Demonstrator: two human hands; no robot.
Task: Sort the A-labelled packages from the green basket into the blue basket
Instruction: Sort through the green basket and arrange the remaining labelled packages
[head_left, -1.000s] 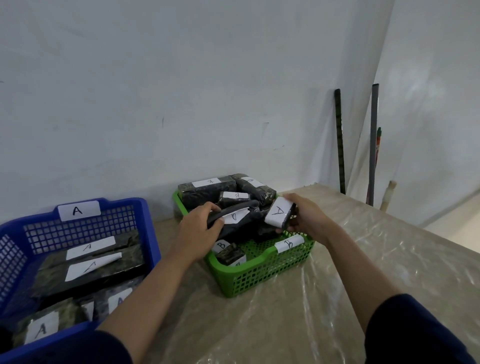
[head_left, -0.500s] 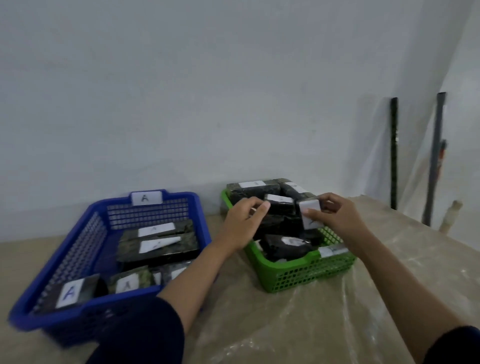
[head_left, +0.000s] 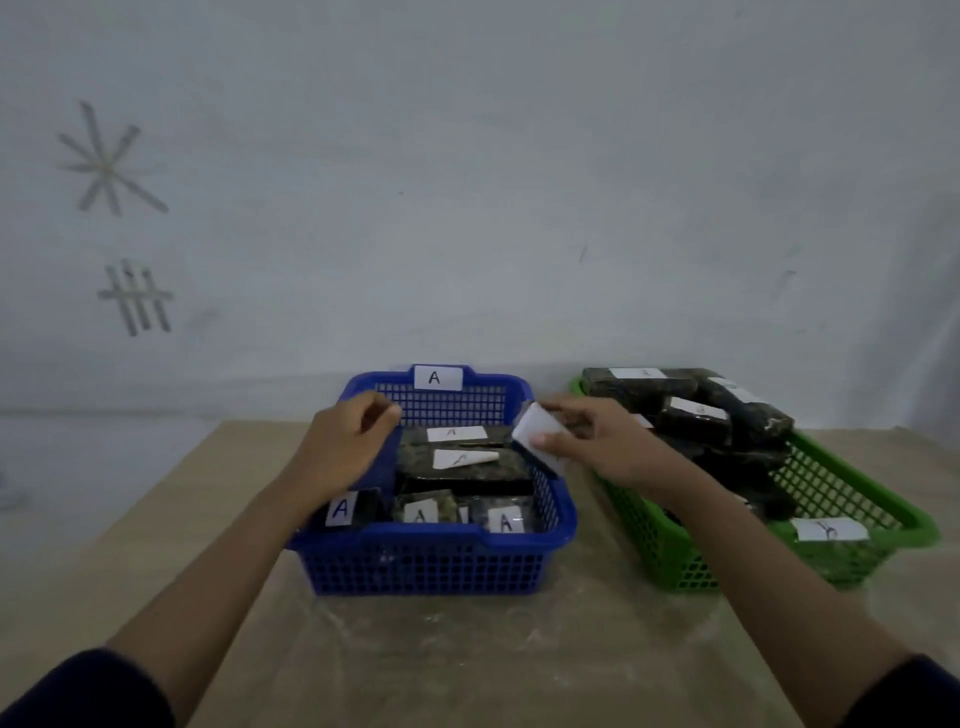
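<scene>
blue basket (head_left: 431, 558) wearing "A" tag (head_left: 437, 377) | right hand (head_left: 597, 441) pinching white-labelled package (head_left: 537, 435) over its 3 o'clock rim | left hand (head_left: 345, 447) hovering loosely curled, empty | green basket (head_left: 883, 499) sitting at 3 o'clock

Person, head-camera view: two forearms, bare from wrist to near the elbow. Left sleeve (head_left: 78, 691): dark navy fabric, plain, ending near the elbow. Right sleeve (head_left: 906, 693): same dark navy, plain. Left hand (head_left: 340, 449) and right hand (head_left: 605, 444): bare.
</scene>
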